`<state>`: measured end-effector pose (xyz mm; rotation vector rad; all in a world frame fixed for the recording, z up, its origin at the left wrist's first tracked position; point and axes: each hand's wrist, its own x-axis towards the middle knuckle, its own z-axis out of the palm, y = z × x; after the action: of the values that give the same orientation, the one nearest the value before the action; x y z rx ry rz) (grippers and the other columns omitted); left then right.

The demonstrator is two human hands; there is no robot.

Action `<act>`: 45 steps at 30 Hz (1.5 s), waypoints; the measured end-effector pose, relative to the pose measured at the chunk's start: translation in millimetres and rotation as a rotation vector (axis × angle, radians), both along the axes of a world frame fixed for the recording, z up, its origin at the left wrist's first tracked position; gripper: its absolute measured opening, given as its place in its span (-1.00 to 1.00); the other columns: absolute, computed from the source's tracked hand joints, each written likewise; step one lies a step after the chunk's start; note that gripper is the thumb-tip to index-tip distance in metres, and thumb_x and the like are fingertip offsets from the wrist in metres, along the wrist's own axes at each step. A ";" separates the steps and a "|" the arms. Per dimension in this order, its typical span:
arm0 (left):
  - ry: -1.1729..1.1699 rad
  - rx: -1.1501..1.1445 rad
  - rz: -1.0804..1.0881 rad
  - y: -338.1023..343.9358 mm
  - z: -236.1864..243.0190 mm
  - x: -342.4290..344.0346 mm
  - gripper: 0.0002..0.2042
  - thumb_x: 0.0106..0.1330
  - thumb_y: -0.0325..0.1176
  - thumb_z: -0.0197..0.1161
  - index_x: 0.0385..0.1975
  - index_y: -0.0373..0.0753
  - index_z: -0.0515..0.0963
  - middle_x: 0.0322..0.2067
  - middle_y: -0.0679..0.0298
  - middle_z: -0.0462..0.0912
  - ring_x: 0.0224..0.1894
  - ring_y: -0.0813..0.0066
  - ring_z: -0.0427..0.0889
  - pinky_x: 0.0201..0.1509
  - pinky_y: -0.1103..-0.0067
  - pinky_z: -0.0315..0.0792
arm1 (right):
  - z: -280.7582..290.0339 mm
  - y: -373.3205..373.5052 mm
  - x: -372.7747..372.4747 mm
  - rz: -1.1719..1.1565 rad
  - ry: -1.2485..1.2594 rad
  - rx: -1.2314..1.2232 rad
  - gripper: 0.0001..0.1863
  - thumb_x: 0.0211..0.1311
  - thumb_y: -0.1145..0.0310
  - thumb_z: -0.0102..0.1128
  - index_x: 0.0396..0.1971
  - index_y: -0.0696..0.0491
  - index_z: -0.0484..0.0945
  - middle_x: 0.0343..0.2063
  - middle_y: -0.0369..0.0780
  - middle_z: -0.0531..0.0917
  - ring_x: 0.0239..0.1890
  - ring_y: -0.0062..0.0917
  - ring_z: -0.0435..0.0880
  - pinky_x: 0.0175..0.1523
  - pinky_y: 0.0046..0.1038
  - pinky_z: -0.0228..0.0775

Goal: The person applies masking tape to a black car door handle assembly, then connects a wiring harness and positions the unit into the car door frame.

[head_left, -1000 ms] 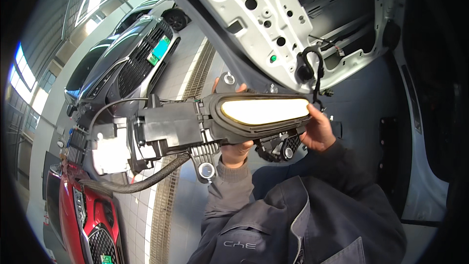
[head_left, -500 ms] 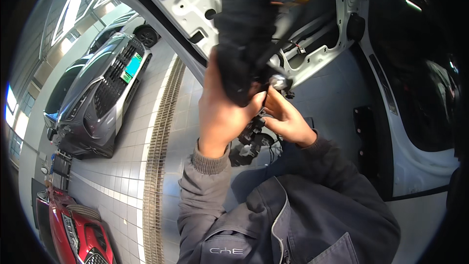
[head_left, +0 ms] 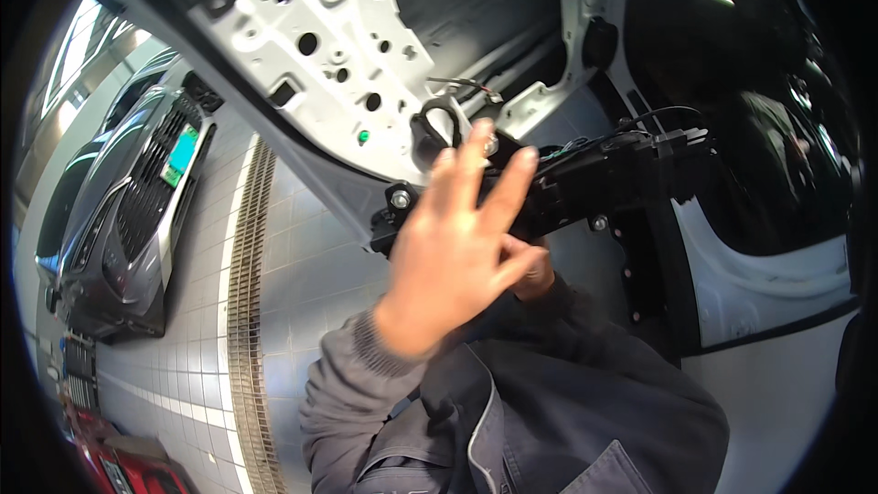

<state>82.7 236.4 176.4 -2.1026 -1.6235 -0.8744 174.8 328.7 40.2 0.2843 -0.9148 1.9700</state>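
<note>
A long black part point(head_left: 594, 185), with thin wires and metal fittings along it, lies crosswise below the bare inner side of a white car door point(head_left: 352, 64). My left hand point(head_left: 448, 242) is in front of the part's left half, open, its fingers apart and somewhat blurred. Most of my right hand point(head_left: 538, 282) is hidden behind my left thumb and the part. It grips the part's lower edge near the middle. A black loop-shaped piece point(head_left: 430, 133) shows just beyond my left fingertips, against the door's lower edge.
A short loose cable point(head_left: 466, 84) hangs at the door's large opening. On the right are the car body's white sill point(head_left: 768, 279) and dark glossy surfaces. A floor grate point(head_left: 245, 284) runs along the left, with a grey car point(head_left: 128, 229) and a red car point(head_left: 128, 462) beyond it.
The black part has swung from upright to crosswise, reaching right. My left hand has let go and spread its fingers. The view has shifted, and more of the door panel shows.
</note>
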 end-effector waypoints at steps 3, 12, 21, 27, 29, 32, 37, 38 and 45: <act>-0.180 0.116 -0.080 -37.9 -22.9 -44.1 -0.34 0.10 -0.28 0.52 0.24 -0.25 0.45 0.32 -0.17 0.33 0.29 -0.15 0.44 0.30 0.21 0.43 | -8.1 15.5 9.8 0.088 0.170 -0.096 -0.30 0.20 0.46 0.28 0.36 0.15 0.28 0.25 -0.12 0.50 0.30 -0.29 0.48 0.40 -0.22 0.30; -0.646 -0.213 0.125 -76.7 -220.7 -66.2 -0.29 -0.06 -0.28 0.59 0.14 -0.33 0.45 0.20 0.04 0.46 0.21 0.11 0.51 0.29 0.30 0.41 | -19.2 40.6 11.2 -0.127 0.167 -0.138 -0.40 0.17 0.39 0.40 0.22 0.11 0.44 0.10 -0.23 0.63 0.12 -0.43 0.64 0.22 -0.37 0.50; -0.865 -0.429 -0.291 -59.7 -249.0 -54.1 0.37 -0.47 -0.36 0.75 0.51 -0.20 -0.02 0.44 0.01 0.19 0.49 0.04 0.19 0.55 0.23 0.04 | 24.2 42.1 -16.8 -0.265 0.293 -0.185 -0.46 0.36 0.07 0.28 0.16 0.15 0.54 0.10 -0.20 0.67 0.15 -0.39 0.65 0.30 -0.33 0.44; -0.927 -0.271 -0.168 -43.5 -260.2 -24.5 0.23 -0.24 -0.44 0.71 0.49 -0.26 -0.02 0.38 -0.01 0.31 0.44 0.09 0.31 0.49 0.31 0.20 | 58.1 41.2 -33.2 -0.430 0.195 -0.231 -0.57 0.42 0.16 0.21 0.12 0.14 0.55 0.02 -0.25 0.69 0.06 -0.49 0.67 0.23 -0.41 0.49; -0.891 -0.257 -0.008 -34.2 -262.3 -20.6 0.21 -0.23 -0.44 0.71 0.48 -0.27 -0.01 0.36 0.00 0.34 0.42 0.10 0.34 0.47 0.33 0.23 | 64.7 39.2 -41.1 -0.433 0.241 -0.234 -0.61 0.42 0.22 0.22 0.12 0.12 0.54 0.02 -0.26 0.68 0.05 -0.52 0.67 0.18 -0.45 0.53; -0.985 -0.226 0.008 -28.0 -267.3 -23.3 0.08 -0.15 -0.47 0.66 0.42 -0.33 0.09 0.26 0.01 0.45 0.33 0.12 0.45 0.40 0.35 0.34 | 69.5 38.7 -50.9 -0.429 0.236 -0.213 -0.57 0.44 0.21 0.21 0.18 0.11 0.49 0.08 -0.24 0.65 0.11 -0.48 0.64 0.23 -0.39 0.48; -1.397 0.087 -0.179 -46.7 -274.9 -39.4 -0.10 0.10 -0.24 0.57 0.38 -0.37 0.14 0.19 0.04 0.47 0.17 0.21 0.57 0.22 0.36 0.51 | 66.6 54.1 -52.3 -0.431 0.223 -0.142 -0.52 0.47 0.16 0.14 0.24 0.14 0.44 0.15 -0.18 0.61 0.19 -0.40 0.60 0.33 -0.28 0.39; -1.299 0.186 -0.115 -50.4 -271.4 -48.4 -0.08 0.12 -0.09 0.55 0.39 -0.33 0.16 0.20 0.06 0.47 0.20 0.21 0.54 0.27 0.33 0.47 | 67.0 60.1 -51.2 -0.439 0.216 -0.126 -0.51 0.47 0.15 0.14 0.23 0.15 0.45 0.15 -0.18 0.62 0.18 -0.39 0.60 0.33 -0.27 0.40; -1.609 0.391 -0.344 -60.1 -193.6 -104.9 -0.23 0.34 0.34 0.09 0.37 -0.12 0.30 0.22 0.13 0.52 0.23 0.03 0.53 0.33 0.04 0.43 | 74.9 86.1 -36.6 -0.289 0.231 -0.076 -0.46 0.43 0.01 0.16 0.21 0.09 0.49 0.11 -0.15 0.65 0.14 -0.24 0.64 0.25 -0.08 0.49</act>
<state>-22.2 176.3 -17.3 -1.2036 -1.2251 -3.1287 138.1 414.8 115.1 0.3100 -0.6893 1.6620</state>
